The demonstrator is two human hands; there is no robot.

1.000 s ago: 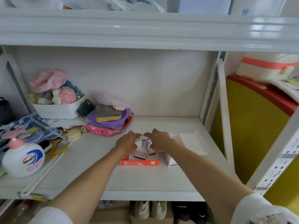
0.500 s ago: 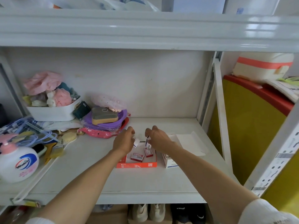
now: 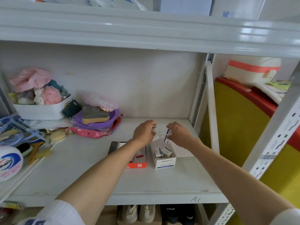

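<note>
Both my hands are raised over the middle shelf (image 3: 90,161). My left hand (image 3: 143,132) grips small white boxes (image 3: 155,130), mostly hidden by its fingers. My right hand (image 3: 177,134) pinches small blue-and-white boxes (image 3: 167,136). Below my left forearm lies an orange tray box (image 3: 138,164) with small red-and-white boxes (image 3: 139,154) in it. To its right stands an open white carton marked paper clips (image 3: 165,161), holding two small blue-and-white boxes (image 3: 162,152).
A white basket (image 3: 40,109) of soft items, a purple bag with a brown case (image 3: 95,116), a pink packet (image 3: 90,132), brushes (image 3: 40,150) and a soap bottle (image 3: 9,163) crowd the shelf's left. White post (image 3: 212,111) bounds the right; shoes (image 3: 138,213) sit below.
Both hands have lifted off the orange tray box with small boxes in their fingers. The white paper-clip carton, earlier hidden behind my right arm, is now in plain view.
</note>
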